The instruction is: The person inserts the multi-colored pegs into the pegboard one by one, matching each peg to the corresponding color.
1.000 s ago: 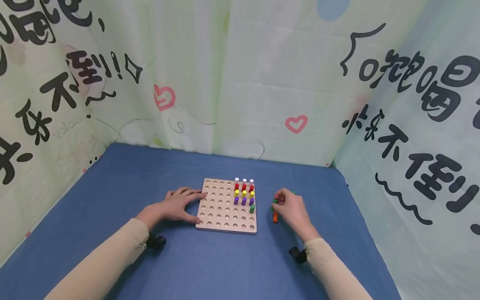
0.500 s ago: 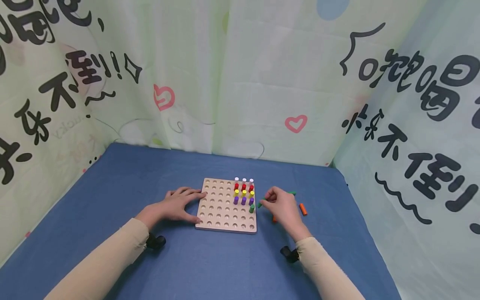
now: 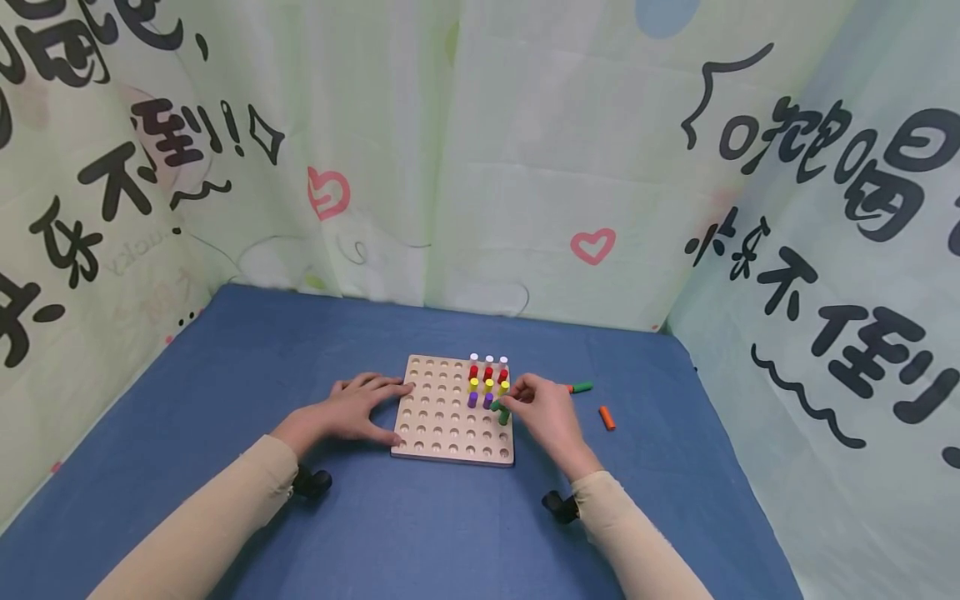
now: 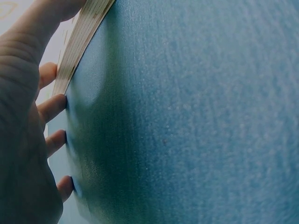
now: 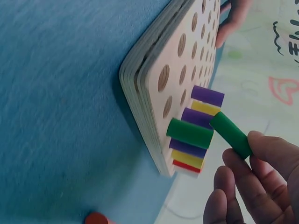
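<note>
A square wooden pegboard [image 3: 450,456] with rows of round holes lies on the blue cloth. White pegs [image 3: 489,361], red pegs [image 3: 488,373], yellow pegs [image 3: 474,385] and purple pegs [image 3: 472,400] stand in rows at its far right. One green peg [image 5: 189,133] stands in front of the purple ones. Between thumb and fingertips, my right hand [image 3: 551,417] pinches another green peg [image 5: 230,134], tilted over the board beside the standing green one. My left hand [image 3: 352,410] rests at the board's left edge, fingers spread, thumb and fingertips touching it.
Right of the board, a green peg [image 3: 582,387] lies on the cloth with an orange-red bit showing beside it, partly behind my right hand. An orange peg [image 3: 607,418] lies nearer. Printed curtains [image 3: 510,192] enclose the table [image 3: 420,533].
My right hand has picked up a green peg from the cloth and carried it left over the board's right side. My left hand and the board stay put.
</note>
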A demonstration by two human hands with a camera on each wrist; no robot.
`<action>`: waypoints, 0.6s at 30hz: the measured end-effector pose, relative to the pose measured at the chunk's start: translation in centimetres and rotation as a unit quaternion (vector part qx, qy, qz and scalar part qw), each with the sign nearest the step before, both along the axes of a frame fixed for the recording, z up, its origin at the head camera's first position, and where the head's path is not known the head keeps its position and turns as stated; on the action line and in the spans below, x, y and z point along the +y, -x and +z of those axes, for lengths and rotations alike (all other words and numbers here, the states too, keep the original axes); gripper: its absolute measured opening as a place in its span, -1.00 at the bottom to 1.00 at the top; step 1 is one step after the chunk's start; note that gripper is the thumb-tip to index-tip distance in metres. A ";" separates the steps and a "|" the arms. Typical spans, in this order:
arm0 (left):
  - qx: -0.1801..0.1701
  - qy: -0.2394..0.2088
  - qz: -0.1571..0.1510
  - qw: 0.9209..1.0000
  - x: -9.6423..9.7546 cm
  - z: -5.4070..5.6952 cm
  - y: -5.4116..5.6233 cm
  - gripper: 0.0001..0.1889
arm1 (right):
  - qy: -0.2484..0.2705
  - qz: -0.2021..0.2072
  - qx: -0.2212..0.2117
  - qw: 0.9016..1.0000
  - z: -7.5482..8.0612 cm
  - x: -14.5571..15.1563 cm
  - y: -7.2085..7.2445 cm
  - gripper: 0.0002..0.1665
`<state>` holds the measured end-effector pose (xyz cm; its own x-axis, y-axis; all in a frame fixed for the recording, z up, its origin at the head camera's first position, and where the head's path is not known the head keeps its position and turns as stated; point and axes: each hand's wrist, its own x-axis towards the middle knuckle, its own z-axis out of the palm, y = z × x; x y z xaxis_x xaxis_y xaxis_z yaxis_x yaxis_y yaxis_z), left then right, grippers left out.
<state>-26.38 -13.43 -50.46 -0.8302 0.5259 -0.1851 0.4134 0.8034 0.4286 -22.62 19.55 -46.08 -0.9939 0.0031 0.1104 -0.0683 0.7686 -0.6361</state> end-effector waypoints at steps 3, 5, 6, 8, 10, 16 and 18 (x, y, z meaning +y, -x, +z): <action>0.001 0.001 -0.001 1.000 0.0 -0.1 0.1 0.01 | 0.004 0.005 -0.012 1.000 -0.2 -0.3 0.0 -0.83; 0.002 0.000 -0.002 1.000 0.0 -0.1 0.1 0.01 | 0.004 0.004 -0.020 1.000 -0.3 -0.5 0.0 -0.83; 0.001 0.000 -0.002 1.000 0.0 -0.1 0.1 0.01 | 0.003 0.005 -0.024 1.000 -0.4 -0.5 0.0 -0.84; 0.000 0.000 -0.002 1.000 0.0 -0.1 0.2 0.01 | 0.000 0.005 -0.028 1.000 -0.6 -0.6 -0.1 -0.84; -0.001 0.001 0.000 1.000 0.0 0.0 0.2 0.01 | -0.004 0.007 -0.029 1.000 -0.8 -0.7 -0.1 -0.85; 0.001 -0.001 0.001 1.000 0.1 -0.3 0.2 0.02 | -0.020 0.003 -0.025 0.999 -1.3 -0.8 -0.2 -0.87; 0.002 -0.001 0.001 1.000 0.1 -0.3 0.3 0.02 | -0.022 -0.001 -0.027 0.999 -1.3 -0.9 -0.2 -0.86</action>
<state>-26.64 -13.34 -50.76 -0.8323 0.5240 -0.1809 0.4129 0.8037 0.4285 -22.40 18.68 -47.38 -0.9984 0.0020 0.0572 -0.0330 0.7955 -0.6051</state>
